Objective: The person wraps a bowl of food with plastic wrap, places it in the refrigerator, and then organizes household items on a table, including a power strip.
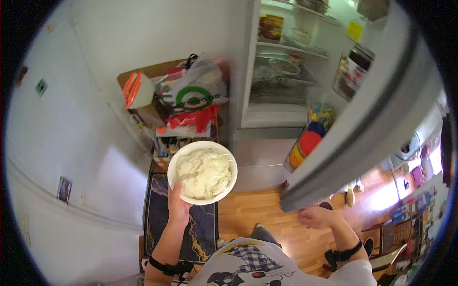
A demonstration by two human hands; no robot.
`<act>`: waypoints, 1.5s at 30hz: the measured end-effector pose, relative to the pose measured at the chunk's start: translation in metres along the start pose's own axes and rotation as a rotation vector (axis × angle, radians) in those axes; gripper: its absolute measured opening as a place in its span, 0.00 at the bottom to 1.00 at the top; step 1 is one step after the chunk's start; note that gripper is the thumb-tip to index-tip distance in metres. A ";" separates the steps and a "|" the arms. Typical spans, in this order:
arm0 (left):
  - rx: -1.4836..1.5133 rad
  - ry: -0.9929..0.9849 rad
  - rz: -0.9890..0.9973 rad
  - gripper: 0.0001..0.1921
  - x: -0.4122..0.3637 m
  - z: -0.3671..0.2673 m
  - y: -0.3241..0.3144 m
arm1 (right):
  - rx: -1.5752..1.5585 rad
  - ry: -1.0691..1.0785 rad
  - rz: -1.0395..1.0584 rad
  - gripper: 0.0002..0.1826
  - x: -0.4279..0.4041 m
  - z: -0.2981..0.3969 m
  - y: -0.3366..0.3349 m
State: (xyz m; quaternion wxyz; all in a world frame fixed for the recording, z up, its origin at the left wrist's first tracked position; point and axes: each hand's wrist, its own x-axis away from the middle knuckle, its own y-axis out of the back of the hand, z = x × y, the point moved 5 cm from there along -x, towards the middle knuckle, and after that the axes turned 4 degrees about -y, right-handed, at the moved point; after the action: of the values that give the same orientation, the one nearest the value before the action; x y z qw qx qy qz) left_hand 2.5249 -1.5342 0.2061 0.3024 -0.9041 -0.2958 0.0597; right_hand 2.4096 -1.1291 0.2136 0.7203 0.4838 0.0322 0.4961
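Observation:
My left hand holds a white bowl by its near left rim, thumb up over the edge. Pale lumpy food fills the bowl, and a shine on its right side looks like clear film. To the right, my right hand is beside the lower end of the fridge door, fingers curled; whether it grips the door I cannot tell. The door stands open toward me. Behind it, the lit fridge has shelves with packets and a covered bowl.
Door racks carry a large jar and a red-topped container. Left of the fridge, plastic bags are piled on a shelf unit. A dark patterned mat lies on the wooden floor, beside a white door.

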 end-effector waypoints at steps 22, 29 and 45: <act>-0.181 0.181 0.230 0.28 -0.161 0.039 -0.348 | -1.178 0.051 -2.313 0.34 0.283 -0.293 0.093; -0.102 -0.002 0.103 0.25 -0.299 0.064 -0.407 | -0.444 -0.250 -2.194 0.32 0.314 -0.381 0.097; -0.136 -0.124 -0.248 0.27 -0.427 0.066 -0.419 | -0.704 -0.140 -2.343 0.31 0.325 -0.463 0.060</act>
State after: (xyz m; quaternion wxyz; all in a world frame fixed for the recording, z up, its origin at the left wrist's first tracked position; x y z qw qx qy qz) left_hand 1.9481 -1.4753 0.3658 0.2267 -0.8737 -0.4265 0.0573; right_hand 2.2891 -0.5769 0.1532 0.8227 -0.0334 0.2734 -0.4973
